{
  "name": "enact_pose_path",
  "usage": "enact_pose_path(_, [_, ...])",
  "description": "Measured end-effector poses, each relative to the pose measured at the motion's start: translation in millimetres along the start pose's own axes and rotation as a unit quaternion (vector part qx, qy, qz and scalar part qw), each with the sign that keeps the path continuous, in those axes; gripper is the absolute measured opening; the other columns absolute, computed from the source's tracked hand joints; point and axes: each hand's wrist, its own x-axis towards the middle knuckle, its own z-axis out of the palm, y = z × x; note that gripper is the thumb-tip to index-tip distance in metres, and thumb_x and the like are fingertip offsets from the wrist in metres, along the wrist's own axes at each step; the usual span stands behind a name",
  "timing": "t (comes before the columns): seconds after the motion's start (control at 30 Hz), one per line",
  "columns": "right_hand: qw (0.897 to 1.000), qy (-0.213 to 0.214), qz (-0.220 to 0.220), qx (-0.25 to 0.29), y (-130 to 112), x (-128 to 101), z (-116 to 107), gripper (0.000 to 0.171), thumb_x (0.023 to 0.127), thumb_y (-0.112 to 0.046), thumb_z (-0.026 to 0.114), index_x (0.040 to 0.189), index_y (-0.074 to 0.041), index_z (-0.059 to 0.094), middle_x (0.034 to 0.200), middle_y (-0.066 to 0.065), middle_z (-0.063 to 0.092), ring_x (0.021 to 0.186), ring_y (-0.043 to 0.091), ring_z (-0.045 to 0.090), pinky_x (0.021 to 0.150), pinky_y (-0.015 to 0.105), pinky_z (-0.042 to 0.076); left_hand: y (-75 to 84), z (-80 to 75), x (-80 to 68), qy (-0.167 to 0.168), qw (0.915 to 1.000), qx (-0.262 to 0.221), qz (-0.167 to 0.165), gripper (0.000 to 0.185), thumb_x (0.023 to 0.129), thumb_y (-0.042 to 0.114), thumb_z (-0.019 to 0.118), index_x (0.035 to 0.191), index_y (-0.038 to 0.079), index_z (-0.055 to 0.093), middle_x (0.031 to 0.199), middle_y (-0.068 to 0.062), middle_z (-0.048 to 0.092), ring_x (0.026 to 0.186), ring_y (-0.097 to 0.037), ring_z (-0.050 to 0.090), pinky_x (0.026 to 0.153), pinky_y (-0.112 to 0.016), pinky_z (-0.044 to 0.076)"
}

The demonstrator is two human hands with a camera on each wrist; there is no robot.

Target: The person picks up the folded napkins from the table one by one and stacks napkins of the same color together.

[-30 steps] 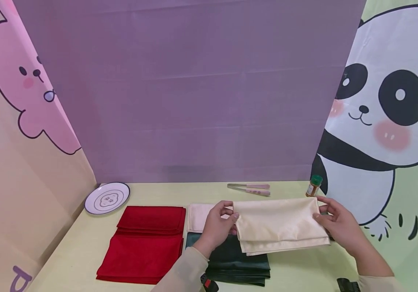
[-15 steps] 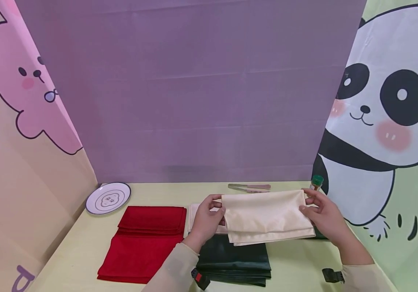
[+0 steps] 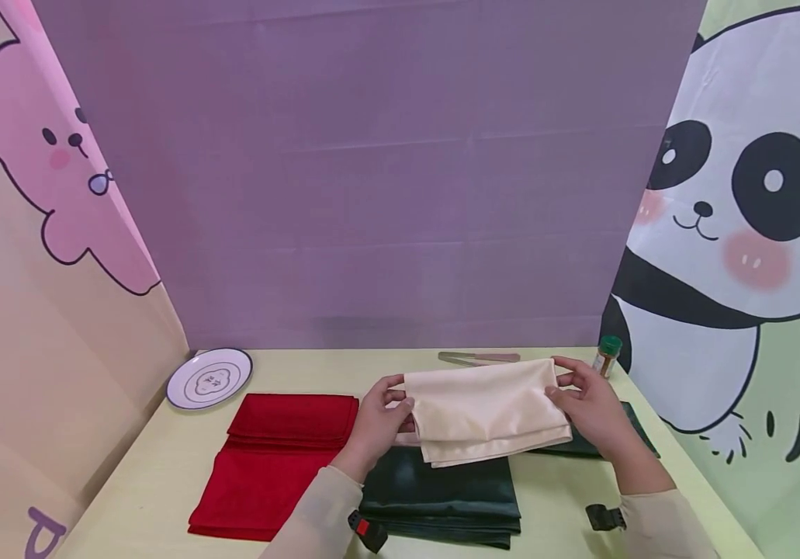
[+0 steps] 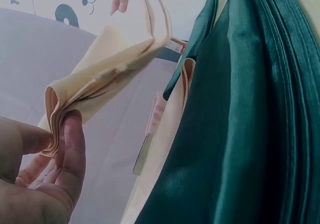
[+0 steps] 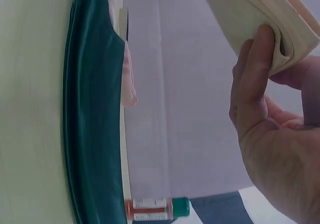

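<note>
The plate (image 3: 208, 378) sits at the left rear of the table (image 3: 155, 481). Right of it lie two cloth stacks (image 3: 274, 458), one behind the other. A third stack (image 3: 448, 497) lies at lower centre. The folded cloth (image 3: 486, 407) is held above it, between the left hand (image 3: 375, 423) and right hand (image 3: 591, 407). The tongs (image 3: 479, 358) lie behind the folded cloth; the bottle (image 3: 607, 355) stands right of them.

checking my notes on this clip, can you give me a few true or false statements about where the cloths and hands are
1. Both hands hold the folded cream cloth above the table. True: the left hand pinches its left end, the right hand its right end.
2. The red cloths lie right of the green cloth. False: they lie left of it.
3. The plate has a cloth on it. False: it holds no cloth.
4. A green-capped bottle stands near the table's far right corner. True.
5. The tongs are in the right hand. False: they lie on the table behind the cream cloth.
</note>
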Motion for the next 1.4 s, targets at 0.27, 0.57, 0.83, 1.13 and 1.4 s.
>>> enact_pose_path(0.27, [0.999,0.004,0.032,0.001,-7.9,6.5,16.3,0.064,0.105,-0.015,0.065,0.16,-0.003,0.035,0.126,0.026,0.059,0.099,0.024,0.072,0.075,0.028,0.061,3.1,-9.2,-2.6,0.013,0.9999,0.004,0.002,0.056,0.099,0.014,0.074,0.15,0.01,0.052,0.124,-0.018,0.064,0.091,-0.027,0.076,0.087,-0.055,0.06])
enact_pose_path(0.57, [0.999,0.001,0.034,0.018,-11.2,14.5,28.8,0.063,0.105,-0.016,0.066,0.159,-0.004,0.036,0.126,0.026,0.059,0.098,0.025,0.071,0.075,0.029,0.061,4.5,-24.9,6.4,0.057,0.9982,0.004,0.015,0.05,0.098,0.01,0.075,0.145,0.01,0.059,0.12,-0.018,0.069,0.088,-0.025,0.077,0.084,-0.049,0.062])
enact_pose_path(0.83, [0.999,0.003,0.031,0.038,-14.7,21.3,47.2,0.063,0.104,-0.016,0.067,0.159,-0.006,0.037,0.124,0.025,0.06,0.096,0.023,0.073,0.076,0.03,0.062,-4.6,-40.6,13.8,0.091,0.9957,-0.017,0.007,0.047,0.097,0.01,0.076,0.141,0.011,0.061,0.118,-0.019,0.07,0.085,-0.023,0.076,0.076,-0.04,0.064])
enact_pose_path(1.13, [0.998,0.016,0.025,0.052,-15.0,27.4,63.6,0.063,0.104,-0.015,0.068,0.158,-0.005,0.039,0.122,0.024,0.062,0.093,0.02,0.073,0.073,0.027,0.06,-9.5,-52.2,16.9,0.101,0.9946,-0.01,0.02,0.042,0.098,0.01,0.075,0.139,0.01,0.062,0.116,-0.019,0.07,0.08,-0.022,0.074,0.074,-0.037,0.064])
enact_pose_path(1.4, [0.997,0.015,0.021,0.072,-11.8,32.3,73.1,0.064,0.103,-0.014,0.068,0.159,-0.004,0.038,0.123,0.025,0.062,0.089,0.018,0.071,0.07,0.028,0.059,-7.2,-58.5,18.0,0.086,0.9959,0.0,0.028,0.047,0.099,0.017,0.075,0.143,0.009,0.062,0.126,-0.021,0.068,0.091,-0.024,0.076,0.082,-0.04,0.063])
